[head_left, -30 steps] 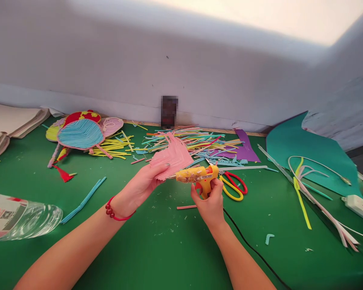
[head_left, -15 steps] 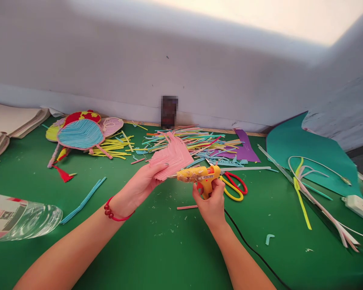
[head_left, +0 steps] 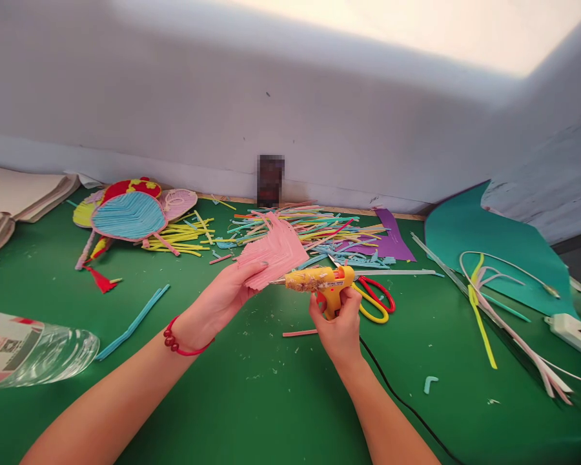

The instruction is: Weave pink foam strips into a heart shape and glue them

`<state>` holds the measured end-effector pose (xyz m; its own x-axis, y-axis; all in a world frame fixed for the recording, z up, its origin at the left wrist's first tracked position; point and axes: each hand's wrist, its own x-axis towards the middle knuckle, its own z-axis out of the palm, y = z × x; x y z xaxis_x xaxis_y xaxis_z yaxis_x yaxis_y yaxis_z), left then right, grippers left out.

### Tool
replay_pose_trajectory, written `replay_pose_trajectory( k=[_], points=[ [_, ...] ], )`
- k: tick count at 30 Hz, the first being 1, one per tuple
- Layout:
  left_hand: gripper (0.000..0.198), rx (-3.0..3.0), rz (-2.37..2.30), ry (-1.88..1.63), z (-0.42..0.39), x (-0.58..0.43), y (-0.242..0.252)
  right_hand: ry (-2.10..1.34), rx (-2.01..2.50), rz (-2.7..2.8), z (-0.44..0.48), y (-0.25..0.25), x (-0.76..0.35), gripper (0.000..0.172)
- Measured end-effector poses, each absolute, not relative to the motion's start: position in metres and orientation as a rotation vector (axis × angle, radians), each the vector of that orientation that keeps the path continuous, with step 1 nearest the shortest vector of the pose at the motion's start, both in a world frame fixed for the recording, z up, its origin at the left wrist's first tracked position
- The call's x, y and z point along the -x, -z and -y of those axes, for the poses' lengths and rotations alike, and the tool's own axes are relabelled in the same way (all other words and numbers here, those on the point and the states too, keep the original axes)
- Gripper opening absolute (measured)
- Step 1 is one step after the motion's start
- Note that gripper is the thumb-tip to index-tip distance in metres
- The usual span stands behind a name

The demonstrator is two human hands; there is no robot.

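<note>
A folded-looking piece of pink strips (head_left: 275, 248) is held up over the green table (head_left: 252, 407), in front of a heap of coloured strips (head_left: 314, 227). Its lower left edge is pinched by the left hand (head_left: 230, 284), with the thumb laid across the near face. A red bracelet (head_left: 171, 341) is worn on that wrist. A yellow glue gun (head_left: 317, 280) is gripped by the right hand (head_left: 339, 323), the fingers being wrapped around its handle. The nozzle is pointed left at the lower edge of the pink piece; whether the two are touching cannot be told. A pale glue stick (head_left: 397, 272) is seen reaching out from behind the gun, and a black cord (head_left: 401, 395) is trailed towards the near edge. Scissors (head_left: 385, 316) with red and yellow handles are partly covered by the gun. A short pink strip (head_left: 297, 333) is left lying beside the right hand. On the left, a blue fan (head_left: 128, 216) is stacked over other fans, with a red tassel (head_left: 101, 279) spread below. A clear bottle (head_left: 68, 352) is laid on its side, close to some blue strips (head_left: 135, 323). On the right, a teal sheet (head_left: 498, 252) is propped against the wall (head_left: 368, 123).
</note>
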<state>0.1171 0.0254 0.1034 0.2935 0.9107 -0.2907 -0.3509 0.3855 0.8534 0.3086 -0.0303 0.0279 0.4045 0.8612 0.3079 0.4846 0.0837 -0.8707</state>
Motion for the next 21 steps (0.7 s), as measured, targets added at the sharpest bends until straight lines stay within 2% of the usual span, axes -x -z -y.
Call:
replay_pose_trajectory(
  k=[14, 19, 21],
  points=[
    [0.012, -0.822, -0.791, -0.952, -0.0247, -0.1105, -0.0956, -0.413, 1.512, 1.189, 0.0290, -0.0267, -0.3117, 0.046],
    [0.021, -0.814, -0.812, -0.954, -0.0226, -0.1116, -0.1023, -0.434, 1.506, 1.171, 0.0285, -0.0259, -0.3125, 0.047],
    [0.018, -0.816, -0.818, -0.956, -0.0216, -0.1120, -0.1054, -0.425, 1.496, 1.167, 0.0279, -0.0257, -0.3133, 0.047]
  ],
)
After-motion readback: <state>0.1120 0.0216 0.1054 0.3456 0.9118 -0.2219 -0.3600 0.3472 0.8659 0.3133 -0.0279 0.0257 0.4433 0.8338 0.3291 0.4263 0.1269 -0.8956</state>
